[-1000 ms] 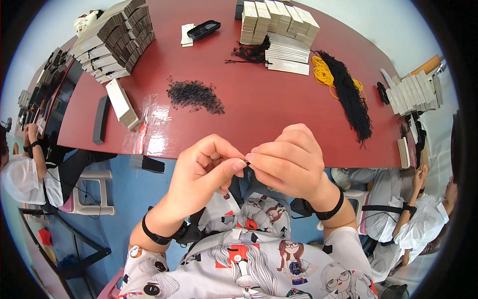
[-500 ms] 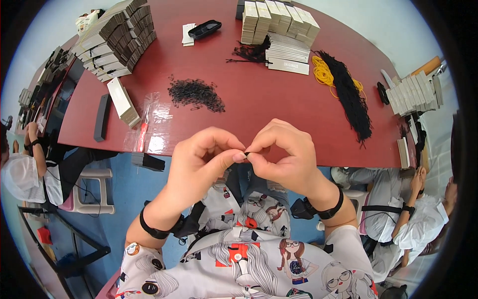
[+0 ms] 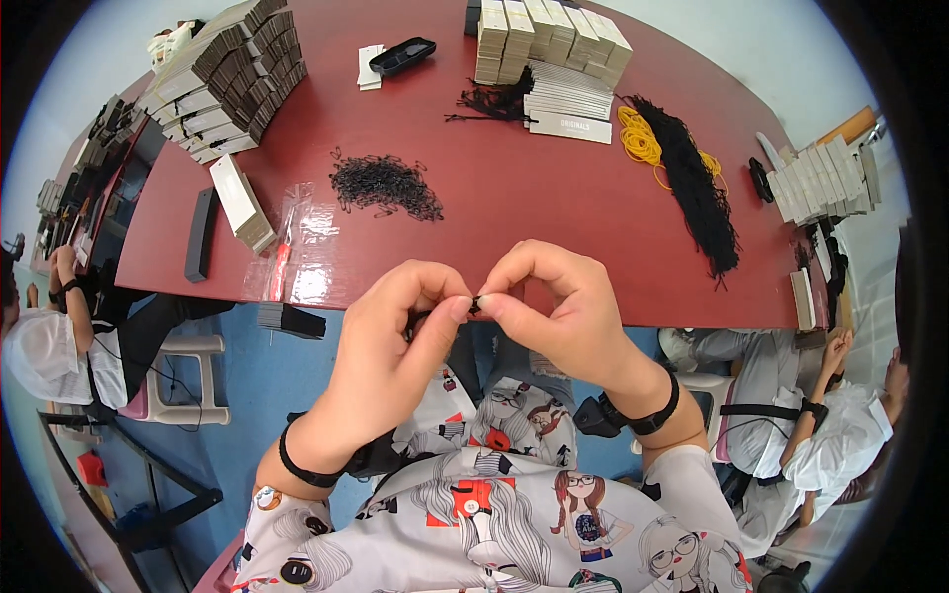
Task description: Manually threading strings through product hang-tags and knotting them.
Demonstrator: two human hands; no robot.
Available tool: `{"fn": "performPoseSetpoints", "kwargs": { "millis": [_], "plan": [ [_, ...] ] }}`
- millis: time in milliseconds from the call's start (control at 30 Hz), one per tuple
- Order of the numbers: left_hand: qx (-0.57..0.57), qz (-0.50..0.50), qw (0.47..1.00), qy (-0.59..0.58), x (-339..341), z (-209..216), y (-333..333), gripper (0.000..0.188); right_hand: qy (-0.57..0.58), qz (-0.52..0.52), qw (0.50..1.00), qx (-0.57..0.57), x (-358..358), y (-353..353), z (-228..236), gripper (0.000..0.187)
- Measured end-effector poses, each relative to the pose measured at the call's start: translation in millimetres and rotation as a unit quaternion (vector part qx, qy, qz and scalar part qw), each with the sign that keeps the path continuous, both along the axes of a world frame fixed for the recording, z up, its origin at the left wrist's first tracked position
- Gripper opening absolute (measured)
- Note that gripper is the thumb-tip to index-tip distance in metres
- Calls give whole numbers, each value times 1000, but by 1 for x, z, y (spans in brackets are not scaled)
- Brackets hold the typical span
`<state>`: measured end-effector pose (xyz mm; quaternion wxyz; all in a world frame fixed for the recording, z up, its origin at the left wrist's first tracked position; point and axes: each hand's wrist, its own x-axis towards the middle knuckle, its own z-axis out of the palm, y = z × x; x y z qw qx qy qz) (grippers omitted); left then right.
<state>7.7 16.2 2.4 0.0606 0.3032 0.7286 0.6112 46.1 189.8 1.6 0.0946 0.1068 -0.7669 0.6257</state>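
Observation:
My left hand (image 3: pixel 400 336) and my right hand (image 3: pixel 554 306) meet in front of the table's near edge, thumbs and forefingers pinched together. Between the fingertips is a small black piece (image 3: pixel 475 304), mostly covered, so its kind cannot be made out. Something dark also shows under the curled fingers of my left hand. Beyond the hands, on the red table (image 3: pixel 494 212), lies a loose heap of small black looped pins (image 3: pixel 386 186). To the right, a long bundle of black cords (image 3: pixel 687 188) rests partly over yellow elastic bands (image 3: pixel 641 136).
Tall stacks of tags (image 3: pixel 232 79) stand far left, with a white box (image 3: pixel 242 203) and a dark bar (image 3: pixel 202 235) nearer. More stacks (image 3: pixel 544 44), a row of white tags (image 3: pixel 568 127) and a black tray (image 3: pixel 403 56) lie farther back. People sit at both sides.
Both hands have shifted slightly left. My left fingers have curled in more and turned, and the dark thing under them now shows. The pinch on the small black piece continues.

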Motion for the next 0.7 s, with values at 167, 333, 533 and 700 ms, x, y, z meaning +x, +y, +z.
{"fn": "performPoseSetpoints", "kwargs": {
  "millis": [167, 333, 533, 700],
  "plan": [
    [104, -46, 975, -192, 0, 1, 1, 9, 112, -118, 986, -37, 3, -3, 1, 8],
    [117, -41, 973, -196, 4, 4, 3, 10, 95, -66, 993, -7, 13, -9, 7, 10],
    [105, -34, 980, -163, 5, 1, 3, 9, 45, -68, 997, 13, 12, -10, 11, 12],
    [73, -37, 992, -100, 2, -1, -1, 7, 9, 12, 1000, 5, 8, -5, 8, 9]
  ]
}}
